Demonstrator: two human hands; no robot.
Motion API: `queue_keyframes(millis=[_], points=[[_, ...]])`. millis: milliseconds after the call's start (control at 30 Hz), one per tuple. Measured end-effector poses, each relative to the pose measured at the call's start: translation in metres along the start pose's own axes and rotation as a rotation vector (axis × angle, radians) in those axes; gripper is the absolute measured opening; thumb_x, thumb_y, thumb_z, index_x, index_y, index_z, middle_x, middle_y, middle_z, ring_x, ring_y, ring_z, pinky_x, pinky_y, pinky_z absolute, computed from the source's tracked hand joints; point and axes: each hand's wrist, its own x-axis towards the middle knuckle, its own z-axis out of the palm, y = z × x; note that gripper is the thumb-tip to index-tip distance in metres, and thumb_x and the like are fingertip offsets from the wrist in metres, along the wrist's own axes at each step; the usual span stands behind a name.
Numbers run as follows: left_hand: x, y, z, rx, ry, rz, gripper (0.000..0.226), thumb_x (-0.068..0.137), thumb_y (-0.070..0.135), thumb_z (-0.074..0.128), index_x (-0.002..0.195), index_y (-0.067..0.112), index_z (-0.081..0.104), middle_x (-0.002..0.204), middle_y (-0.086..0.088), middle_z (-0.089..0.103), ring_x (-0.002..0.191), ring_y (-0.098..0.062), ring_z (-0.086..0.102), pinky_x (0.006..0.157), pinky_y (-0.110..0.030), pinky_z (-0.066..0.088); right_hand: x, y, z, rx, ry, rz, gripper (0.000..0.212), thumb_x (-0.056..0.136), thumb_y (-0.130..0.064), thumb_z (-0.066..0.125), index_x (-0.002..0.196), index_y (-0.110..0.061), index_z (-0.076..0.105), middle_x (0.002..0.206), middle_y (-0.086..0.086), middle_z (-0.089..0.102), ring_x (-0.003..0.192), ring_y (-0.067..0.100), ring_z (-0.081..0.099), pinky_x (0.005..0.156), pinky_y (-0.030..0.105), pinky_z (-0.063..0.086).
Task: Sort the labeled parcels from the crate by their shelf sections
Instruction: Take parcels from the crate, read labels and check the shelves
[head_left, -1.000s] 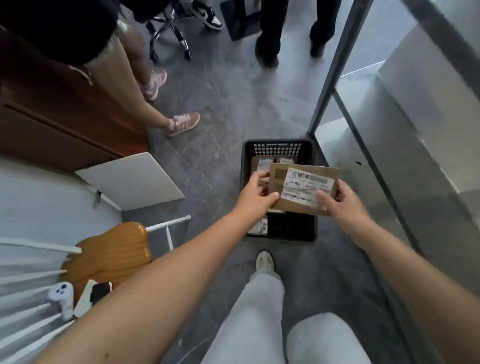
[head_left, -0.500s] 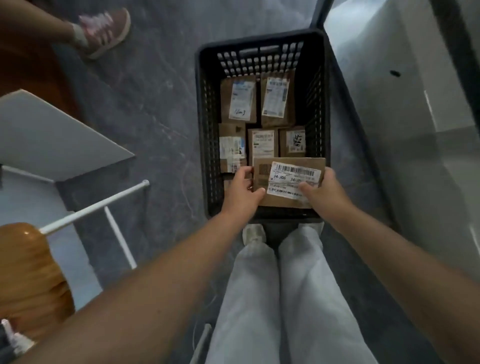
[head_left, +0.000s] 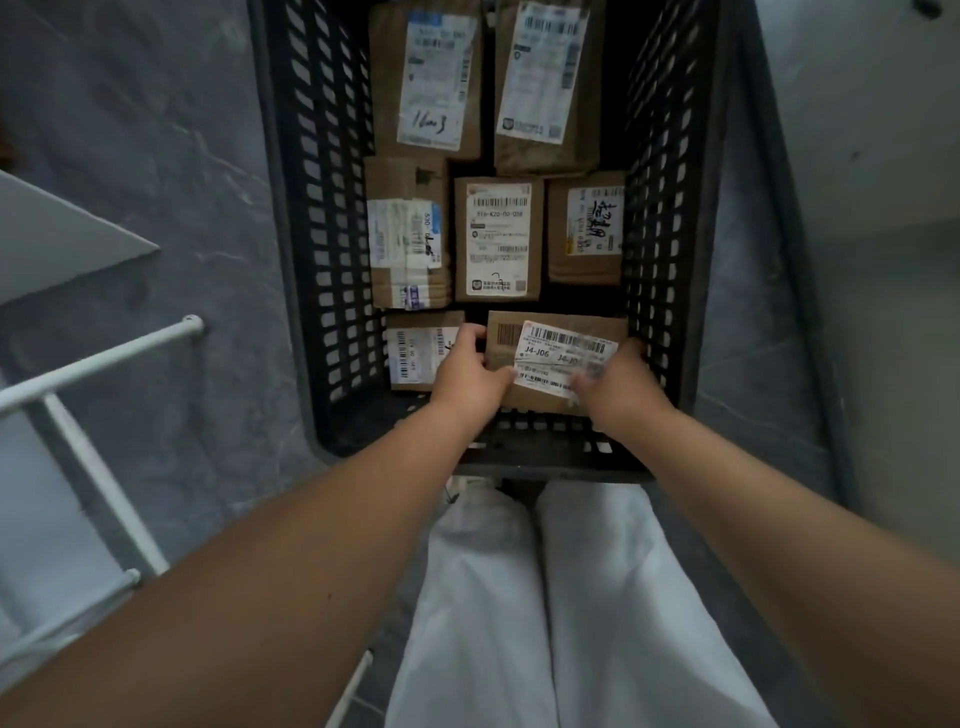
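Head view looks straight down into a black crate (head_left: 322, 218) on the floor, where both hands hold one flat cardboard parcel (head_left: 506, 358) in the near right corner. The left hand (head_left: 470, 374) grips the parcel's left end with its fingers curled over the far edge. The right hand (head_left: 618, 387) clamps the right end, its thumb lying across the white label (head_left: 550, 353). Holding it by the two short ends probably serves to keep the label face up and mostly uncovered, so the code J4-J06 can be read for its shelf section. Whether the parcel rests on the crate bottom or hangs just above it, I cannot tell.

Six other parcels lie label-up in the crate: two at the far end (head_left: 426, 78), three in the middle row (head_left: 498, 239), and one in the near left corner (head_left: 415, 353), just beside the left hand's fingers. A dark strip of bare bottom separates the held parcel from the middle row.

Room is tight sideways. The right hand's knuckles sit just beside the crate's right wall, and both wrists cross its near rim. The open way out looks to be straight up. A white rack rail (head_left: 104, 353) stands off to the left, well apart from the crate, so a lift toward that side would need to clear it
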Motion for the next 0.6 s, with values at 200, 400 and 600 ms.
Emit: queue_keyframes(millis=[200, 400, 600], points=[[0.025, 0.000, 0.009, 0.119, 0.144, 0.012, 0.043, 0.091, 0.010, 0.065, 0.130, 0.018, 0.051, 0.120, -0.003, 0.063, 0.104, -0.019, 0.060, 0.091, -0.031, 0.050, 0.037, -0.009, 0.012, 0.038, -0.063, 0.000, 0.061, 0.094, -0.015, 0.062, 0.144, -0.005, 0.028, 0.137, 0.010, 0.052, 0.123, 0.025, 0.053, 0.084, 0.025, 0.041], [0.045, -0.004, 0.013, 0.260, 0.389, 0.031, 0.030, 0.092, 0.006, 0.062, 0.121, 0.009, 0.056, 0.128, -0.006, 0.044, 0.092, -0.012, 0.046, 0.089, -0.021, 0.039, 0.060, -0.009, 0.036, 0.118, -0.009, -0.061, 0.047, 0.090, -0.011, 0.065, 0.132, -0.013, 0.044, 0.130, 0.006, 0.058, 0.117, 0.023, 0.057, 0.088, 0.027, 0.044], [0.038, -0.006, 0.015, 0.326, 0.402, 0.094, 0.023, 0.092, 0.004, 0.056, 0.113, 0.013, 0.055, 0.119, -0.004, 0.052, 0.089, -0.011, 0.046, 0.078, -0.026, 0.040, 0.067, -0.007, 0.037, -0.010, -0.055, -0.063, 0.065, 0.092, -0.018, 0.065, 0.146, -0.009, 0.032, 0.136, 0.009, 0.055, 0.121, 0.025, 0.055, 0.098, 0.034, 0.047]])
